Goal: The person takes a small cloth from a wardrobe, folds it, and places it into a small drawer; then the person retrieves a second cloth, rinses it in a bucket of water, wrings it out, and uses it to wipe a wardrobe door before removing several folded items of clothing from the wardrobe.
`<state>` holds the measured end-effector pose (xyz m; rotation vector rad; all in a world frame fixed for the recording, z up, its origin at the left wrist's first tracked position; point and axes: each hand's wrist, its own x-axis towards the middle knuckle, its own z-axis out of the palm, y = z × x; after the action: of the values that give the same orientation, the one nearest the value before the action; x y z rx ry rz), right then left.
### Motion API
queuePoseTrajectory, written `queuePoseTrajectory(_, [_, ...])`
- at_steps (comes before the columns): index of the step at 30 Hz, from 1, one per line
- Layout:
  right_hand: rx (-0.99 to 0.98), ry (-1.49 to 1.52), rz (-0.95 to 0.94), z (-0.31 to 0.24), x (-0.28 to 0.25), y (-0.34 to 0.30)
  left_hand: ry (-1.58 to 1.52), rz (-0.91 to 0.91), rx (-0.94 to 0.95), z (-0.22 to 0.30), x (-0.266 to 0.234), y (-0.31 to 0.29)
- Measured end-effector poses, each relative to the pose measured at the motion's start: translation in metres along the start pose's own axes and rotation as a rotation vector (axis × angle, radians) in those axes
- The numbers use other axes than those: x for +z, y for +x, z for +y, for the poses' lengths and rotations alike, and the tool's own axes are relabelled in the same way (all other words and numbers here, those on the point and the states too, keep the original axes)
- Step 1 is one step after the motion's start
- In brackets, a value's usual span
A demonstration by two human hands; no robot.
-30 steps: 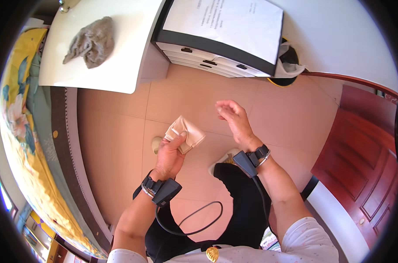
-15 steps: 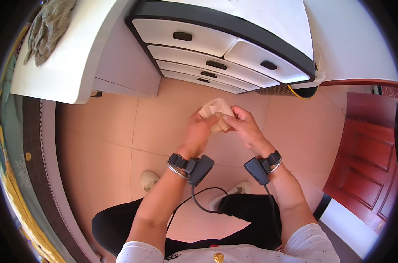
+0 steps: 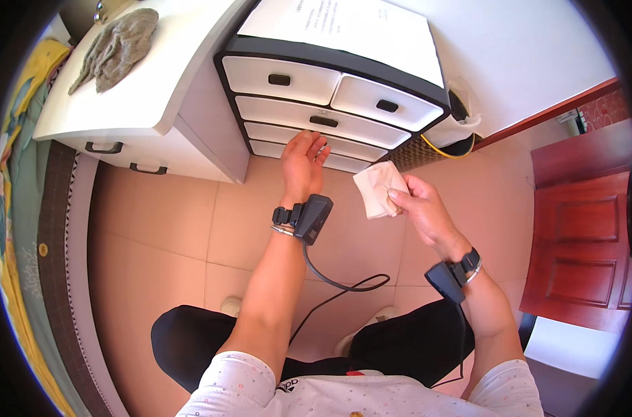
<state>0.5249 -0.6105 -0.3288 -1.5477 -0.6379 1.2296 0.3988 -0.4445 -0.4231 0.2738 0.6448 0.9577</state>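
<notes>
A: What sits at the far left?

B: A yellow and green bedspread (image 3: 15,149), curving along the edge. Near it stands a white desk (image 3: 146,101) with dark handles on its front, and a crumpled grey-brown rag (image 3: 118,52) lies on top.

A: And next?

B: A black-framed drawer unit (image 3: 285,111) with white fronts and a sheet of paper (image 3: 351,35) on top. The left hand (image 3: 304,161) is in front of its lower drawers, fingers loosely bent with narrow gaps, a dark box (image 3: 314,219) strapped at the wrist.

A: Is it touching a drawer?

B: I can't tell; the fingers overlap the fronts from this angle.

A: Where's the folded cloth (image 3: 375,189)?

B: To the right of that hand, apart from it, above the tiled floor (image 3: 351,240). The right hand (image 3: 425,208) holds its right side, thumb pressed on the upper face, the other fingers partly hidden.

A: Farther right?

B: A yellow-rimmed bin (image 3: 415,154) with a pale bag (image 3: 462,128), beside the drawer unit, then a reddish-brown panelled door (image 3: 577,233).
</notes>
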Motion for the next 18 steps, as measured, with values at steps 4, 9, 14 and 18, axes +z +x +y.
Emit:
queuePoseTrajectory(4, [-0.002, 0.081, 0.006, 0.000, 0.002, -0.023, 0.014, 0.027, 0.052, 0.003, 0.009, 0.000])
queuePoseTrajectory(9, [0.011, 0.164, 0.071, 0.008, 0.005, -0.032, -0.072, -0.046, -0.020, 0.004, 0.022, 0.004])
queuePoseTrajectory(14, [-0.034, 0.165, 0.073, 0.007, 0.011, -0.029, -0.143, -0.040, -0.082, 0.001, 0.024, 0.010])
queuePoseTrajectory(18, [-0.049, 0.150, 0.040, 0.013, 0.008, -0.026, -0.107, 0.046, -0.096, 0.000, 0.026, 0.009])
